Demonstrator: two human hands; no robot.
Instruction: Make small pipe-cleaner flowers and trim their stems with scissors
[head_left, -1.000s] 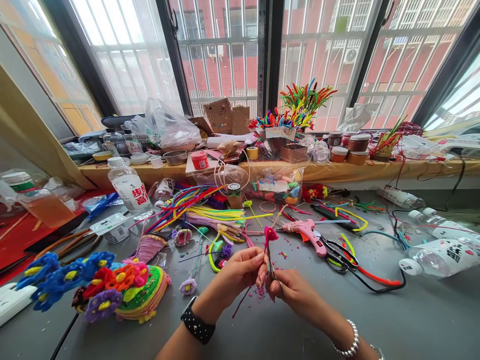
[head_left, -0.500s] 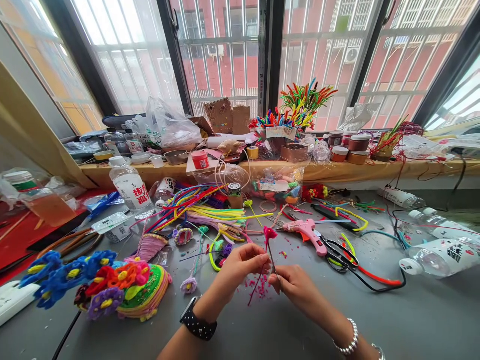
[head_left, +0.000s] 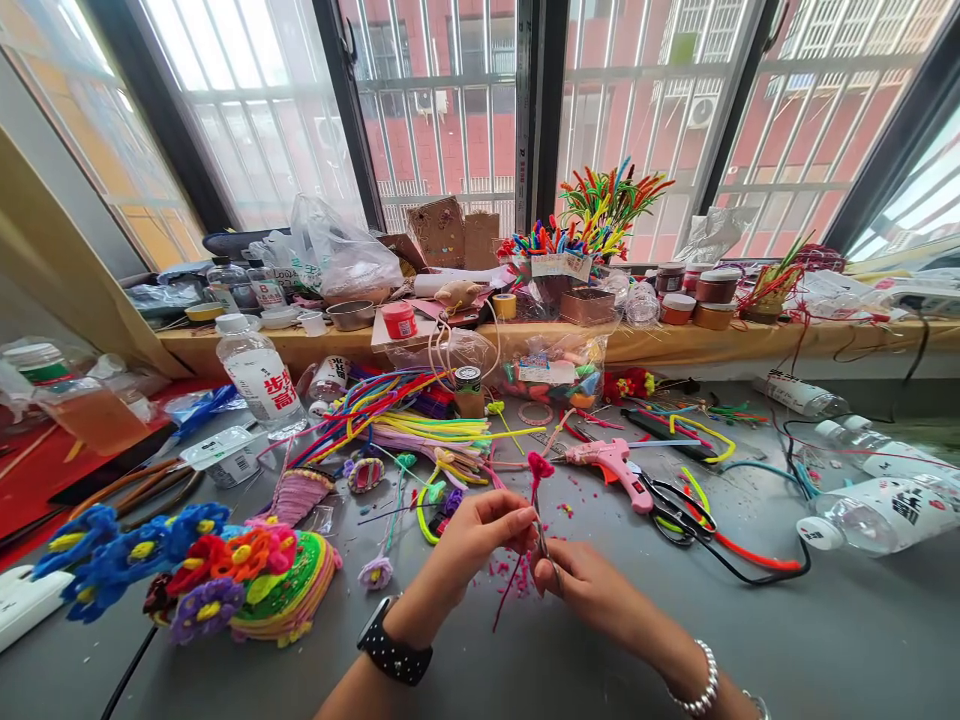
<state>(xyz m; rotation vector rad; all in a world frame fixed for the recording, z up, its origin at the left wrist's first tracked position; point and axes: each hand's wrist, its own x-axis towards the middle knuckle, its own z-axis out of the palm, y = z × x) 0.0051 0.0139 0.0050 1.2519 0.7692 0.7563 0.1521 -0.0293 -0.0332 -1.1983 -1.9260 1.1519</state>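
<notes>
Pinched in the fingers of my left hand (head_left: 476, 535) is a pink pipe-cleaner flower (head_left: 539, 466), its head up and its thin dark stem slanting down below the hand. My right hand (head_left: 585, 585) is closed around small metal scissors (head_left: 542, 545), whose blades point up beside the stem, close under the flower head. My fingers partly hide the scissors' handles, and I cannot tell whether the blades touch the stem. Pink fuzz clippings (head_left: 521, 580) lie on the grey table below both hands.
A pink glue gun (head_left: 611, 460) and black-handled scissors (head_left: 679, 510) lie right of my hands. Bundled pipe cleaners (head_left: 427, 430) lie behind them. Finished flowers (head_left: 142, 550) rest at left with a green-topped piece (head_left: 292, 580). Plastic bottles (head_left: 892, 512) lie at right.
My right hand has shifted slightly left, bringing the scissors closer to the stem and upright beside it. My left hand still holds the flower in nearly the same place.
</notes>
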